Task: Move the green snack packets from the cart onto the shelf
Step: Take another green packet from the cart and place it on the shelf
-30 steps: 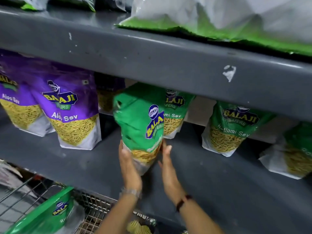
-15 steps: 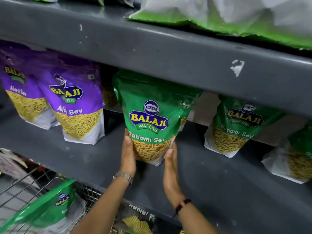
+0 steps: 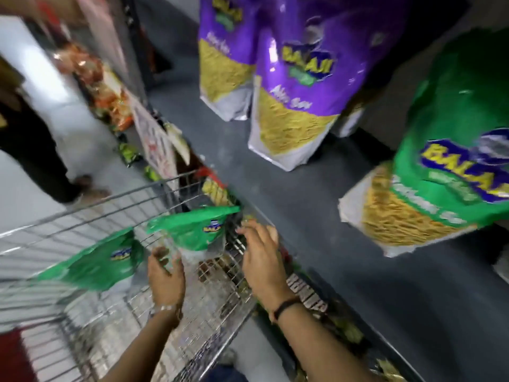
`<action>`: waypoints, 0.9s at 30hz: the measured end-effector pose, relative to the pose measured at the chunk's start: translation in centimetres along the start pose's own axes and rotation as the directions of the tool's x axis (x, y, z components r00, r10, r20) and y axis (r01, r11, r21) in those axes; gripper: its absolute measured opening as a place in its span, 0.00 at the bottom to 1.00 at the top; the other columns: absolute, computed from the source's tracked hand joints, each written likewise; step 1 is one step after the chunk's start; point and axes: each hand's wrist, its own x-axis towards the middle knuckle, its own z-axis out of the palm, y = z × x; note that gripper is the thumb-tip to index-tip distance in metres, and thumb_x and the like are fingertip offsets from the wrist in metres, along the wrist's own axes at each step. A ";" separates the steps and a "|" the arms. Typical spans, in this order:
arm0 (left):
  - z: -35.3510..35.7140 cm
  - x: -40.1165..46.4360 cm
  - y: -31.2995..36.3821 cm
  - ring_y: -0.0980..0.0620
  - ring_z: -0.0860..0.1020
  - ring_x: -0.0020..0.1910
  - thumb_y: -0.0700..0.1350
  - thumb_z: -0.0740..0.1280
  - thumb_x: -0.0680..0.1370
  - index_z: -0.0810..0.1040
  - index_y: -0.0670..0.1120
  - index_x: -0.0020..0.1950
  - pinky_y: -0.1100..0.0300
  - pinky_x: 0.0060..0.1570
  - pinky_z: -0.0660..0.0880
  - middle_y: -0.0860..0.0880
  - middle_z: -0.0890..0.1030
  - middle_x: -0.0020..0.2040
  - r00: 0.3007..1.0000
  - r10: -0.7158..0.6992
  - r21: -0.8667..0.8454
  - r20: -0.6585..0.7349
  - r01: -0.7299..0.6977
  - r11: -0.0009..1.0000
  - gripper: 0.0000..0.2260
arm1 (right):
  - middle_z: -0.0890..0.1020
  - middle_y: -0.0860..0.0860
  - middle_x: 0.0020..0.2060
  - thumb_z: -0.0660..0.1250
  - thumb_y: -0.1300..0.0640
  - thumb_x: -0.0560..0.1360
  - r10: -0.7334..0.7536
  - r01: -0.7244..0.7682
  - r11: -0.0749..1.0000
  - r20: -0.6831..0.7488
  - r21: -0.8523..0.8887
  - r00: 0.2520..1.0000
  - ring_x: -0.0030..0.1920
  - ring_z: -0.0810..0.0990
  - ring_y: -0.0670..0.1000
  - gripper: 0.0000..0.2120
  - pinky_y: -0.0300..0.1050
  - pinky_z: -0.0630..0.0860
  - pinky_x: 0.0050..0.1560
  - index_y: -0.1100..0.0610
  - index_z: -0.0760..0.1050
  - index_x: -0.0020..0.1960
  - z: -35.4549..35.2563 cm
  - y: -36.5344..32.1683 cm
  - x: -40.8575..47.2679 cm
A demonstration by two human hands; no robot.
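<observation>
Two green snack packets lie in the wire cart [image 3: 82,213]: one [image 3: 192,230] near the cart's far right corner, another [image 3: 96,263] to its left. My left hand [image 3: 165,274] reaches into the cart just below the right packet, fingers apart and touching its clear lower part; a grip is not visible. My right hand [image 3: 261,257] hovers open over the cart's right rim, empty. A green packet [image 3: 440,166] stands on the grey shelf [image 3: 316,216] at the right. The frame is blurred by motion.
Two purple snack packets [image 3: 297,86] stand on the shelf to the left of the green one. A lower shelf with mixed packets [image 3: 344,326] runs under the right arm. Another person's leg and foot [image 3: 63,172] stand in the aisle at left, beside a display of orange packets [image 3: 96,78].
Both hands have let go of the green packet, which now stands on the shelf, and dropped down to the cart. The view has swung down and left.
</observation>
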 end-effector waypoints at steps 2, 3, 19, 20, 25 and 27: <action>-0.9 2.1 -2.8 0.42 0.70 0.58 0.36 0.64 0.73 0.64 0.40 0.61 0.56 0.54 0.64 0.35 0.70 0.62 0.984 -0.140 0.082 0.110 0.131 0.988 0.18 | 0.76 0.60 0.59 0.58 0.72 0.69 -0.055 0.065 0.991 0.092 -0.115 0.994 0.59 0.74 0.58 0.19 0.49 0.71 0.62 0.63 0.72 0.58 3.8 -0.4 2.1; -0.9 2.9 -3.5 0.42 0.68 0.62 0.35 0.65 0.72 0.61 0.39 0.65 0.57 0.57 0.63 0.35 0.68 0.66 0.969 -0.182 0.115 0.170 0.164 0.980 0.23 | 0.76 0.61 0.59 0.58 0.73 0.68 -0.045 0.065 0.988 0.140 -0.137 0.989 0.59 0.74 0.59 0.20 0.50 0.72 0.59 0.64 0.71 0.59 5.1 -0.1 2.7; 1.7 11.7 -7.6 0.41 0.72 0.59 0.32 0.71 0.64 0.66 0.38 0.60 0.53 0.54 0.69 0.37 0.75 0.60 0.917 -0.141 0.162 0.372 0.086 0.983 0.27 | 0.77 0.53 0.47 0.66 0.70 0.69 0.397 -0.454 0.890 0.443 0.026 0.804 0.53 0.76 0.55 0.16 0.48 0.73 0.57 0.58 0.66 0.52 15.6 7.9 8.1; 0.9 11.1 -6.7 0.43 0.72 0.57 0.32 0.71 0.65 0.67 0.38 0.59 0.53 0.54 0.69 0.38 0.75 0.59 0.913 -0.143 0.150 0.382 0.091 0.985 0.25 | 0.77 0.56 0.52 0.67 0.69 0.69 0.354 -0.403 0.915 0.430 0.026 0.831 0.56 0.75 0.56 0.19 0.46 0.72 0.58 0.60 0.65 0.56 14.6 7.3 7.7; -3.5 7.0 0.1 0.44 0.75 0.46 0.35 0.72 0.65 0.68 0.47 0.41 0.60 0.41 0.72 0.51 0.74 0.42 0.900 -0.017 0.119 0.436 -0.040 0.992 0.15 | 0.54 0.60 0.73 0.71 0.54 0.68 0.189 -0.234 0.968 0.350 0.089 0.917 0.70 0.58 0.53 0.40 0.47 0.54 0.71 0.59 0.50 0.70 7.8 2.8 3.8; -5.5 5.0 3.7 0.47 0.75 0.47 0.35 0.74 0.63 0.66 0.49 0.37 0.59 0.40 0.73 0.50 0.74 0.40 0.892 0.082 0.091 0.445 -0.137 0.986 0.18 | 0.53 0.58 0.73 0.70 0.51 0.68 0.126 -0.160 0.980 0.245 0.123 0.961 0.70 0.57 0.53 0.41 0.43 0.51 0.67 0.59 0.49 0.71 4.4 0.8 1.6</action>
